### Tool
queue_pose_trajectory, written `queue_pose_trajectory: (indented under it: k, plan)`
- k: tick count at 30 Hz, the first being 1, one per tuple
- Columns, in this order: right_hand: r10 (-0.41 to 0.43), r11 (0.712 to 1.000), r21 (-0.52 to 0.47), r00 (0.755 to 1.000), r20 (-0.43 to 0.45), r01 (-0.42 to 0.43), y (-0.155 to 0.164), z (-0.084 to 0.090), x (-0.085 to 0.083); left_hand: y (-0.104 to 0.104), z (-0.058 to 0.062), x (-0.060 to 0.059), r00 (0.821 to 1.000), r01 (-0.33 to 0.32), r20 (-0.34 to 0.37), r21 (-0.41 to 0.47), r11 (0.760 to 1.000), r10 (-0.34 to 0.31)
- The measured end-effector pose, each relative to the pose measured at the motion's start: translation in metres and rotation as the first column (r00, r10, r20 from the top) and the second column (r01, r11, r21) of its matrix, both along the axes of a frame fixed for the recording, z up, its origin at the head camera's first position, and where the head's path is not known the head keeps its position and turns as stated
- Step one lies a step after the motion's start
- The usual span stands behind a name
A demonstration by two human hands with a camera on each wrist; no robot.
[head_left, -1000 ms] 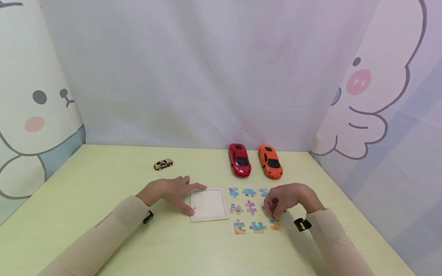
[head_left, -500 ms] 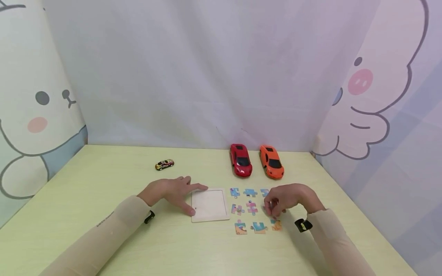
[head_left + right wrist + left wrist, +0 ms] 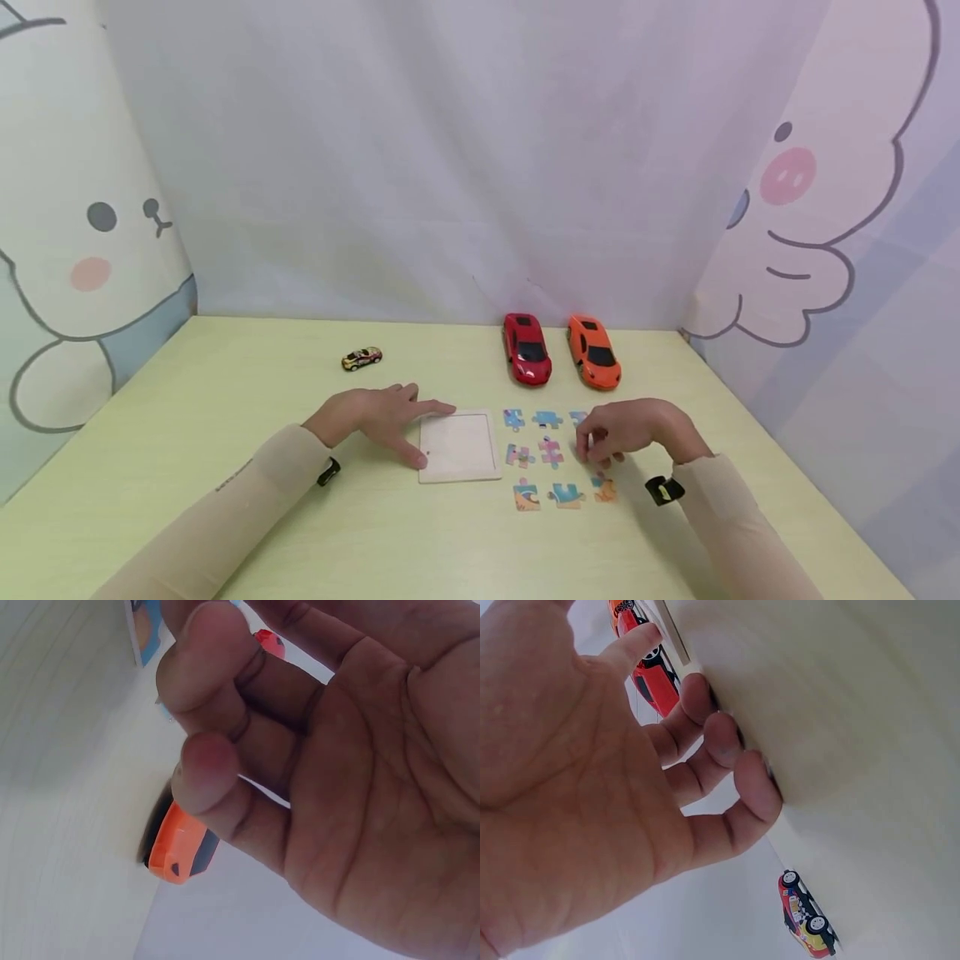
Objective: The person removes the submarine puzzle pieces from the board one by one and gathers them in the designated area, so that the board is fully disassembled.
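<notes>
A square wooden puzzle tray (image 3: 459,447) lies flat at the middle of the table. My left hand (image 3: 386,419) spans its left side, index fingertip at the far corner and thumb at the near one. Its other fingertips (image 3: 756,780) rest bent on the tabletop in the left wrist view. Right of the tray, jigsaw pieces (image 3: 551,451) lie spaced out in rows. My right hand (image 3: 618,432) is at the right end of the middle row, fingers curled down, pinching a puzzle piece that they almost wholly hide. An orange and blue piece (image 3: 604,488) lies just nearer than this hand.
Behind the pieces stand a red toy car (image 3: 527,350) and an orange toy car (image 3: 594,353). A small patterned toy car (image 3: 362,358) is farther left, beyond my left hand. A white cloth (image 3: 420,167) hangs along the table's far edge.
The head view has shifted slightly, so everything sits a little farther right. My right fingers have drawn up slightly from the near piece. The left hand stays on the puzzle tray.
</notes>
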State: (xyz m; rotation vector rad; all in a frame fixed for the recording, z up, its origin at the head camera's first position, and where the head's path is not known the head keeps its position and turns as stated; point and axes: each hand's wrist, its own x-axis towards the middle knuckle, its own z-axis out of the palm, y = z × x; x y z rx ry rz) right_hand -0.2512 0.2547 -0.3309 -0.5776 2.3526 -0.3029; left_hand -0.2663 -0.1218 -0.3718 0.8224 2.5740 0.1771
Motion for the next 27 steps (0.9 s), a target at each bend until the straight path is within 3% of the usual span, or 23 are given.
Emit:
queue_pose_trajectory:
  k: [8, 17, 22, 27]
  plan:
    - [-0.024, 0.999, -0.022, 1.0, 0.006, 0.024, 0.01, -0.001, 0.005, 0.011, 0.002, 0.0, 1.0, 0.005, 0.005, -0.012, 1.0, -0.005]
    - [0.008, 0.996, -0.088, 1.0, -0.011, -0.009, 0.007, 0.002, 0.001, 0.008, 0.004, -0.001, 1.0, 0.011, -0.009, -0.019, 1.0, -0.011]
    - [0.017, 0.985, -0.17, 0.999, -0.049, -0.025, 0.006, 0.001, -0.002, 0.003, 0.004, -0.003, 1.0, 0.019, 0.008, -0.018, 1.0, -0.019]
    - [-0.005, 0.981, -0.193, 0.99, -0.143, -0.023, 0.005, 0.001, -0.004, -0.01, 0.008, -0.008, 0.996, 0.049, 0.071, 0.043, 0.998, -0.052]
